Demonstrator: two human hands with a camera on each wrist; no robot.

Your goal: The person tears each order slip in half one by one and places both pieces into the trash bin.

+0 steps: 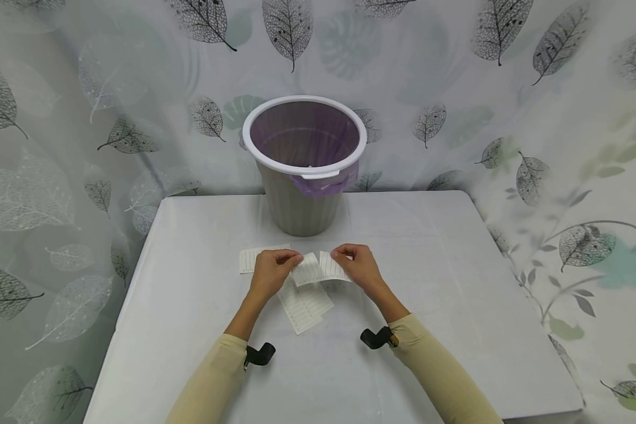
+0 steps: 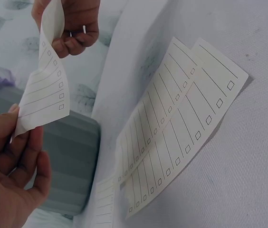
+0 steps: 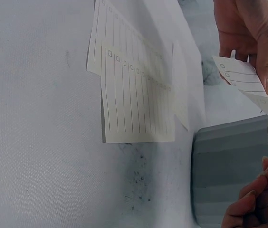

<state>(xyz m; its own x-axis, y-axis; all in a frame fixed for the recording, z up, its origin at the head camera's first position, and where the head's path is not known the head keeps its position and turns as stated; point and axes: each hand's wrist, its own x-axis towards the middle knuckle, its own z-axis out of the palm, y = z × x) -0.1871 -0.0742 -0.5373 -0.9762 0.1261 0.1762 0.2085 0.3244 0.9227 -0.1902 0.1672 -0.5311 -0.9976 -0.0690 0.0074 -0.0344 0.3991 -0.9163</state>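
A checklist paper [image 1: 307, 270] with ruled lines and small boxes is stretched between both hands above the table. My left hand [image 1: 272, 274] pinches one end between thumb and fingers; my right hand [image 1: 357, 268] pinches the other. The paper twists sharply in its middle in the left wrist view; whether it is torn there I cannot tell. Below the hands, overlapping checklist sheets [image 2: 172, 128] lie flat on the table. Another sheet [image 1: 248, 260] lies partly behind the left hand.
A grey bin [image 1: 304, 203] with a white rim and a purple liner [image 1: 323, 185] stands at the back of the white-covered table [image 1: 429, 265], just beyond the hands. Leaf-patterned curtains [image 1: 403, 70] hang behind and at the sides.
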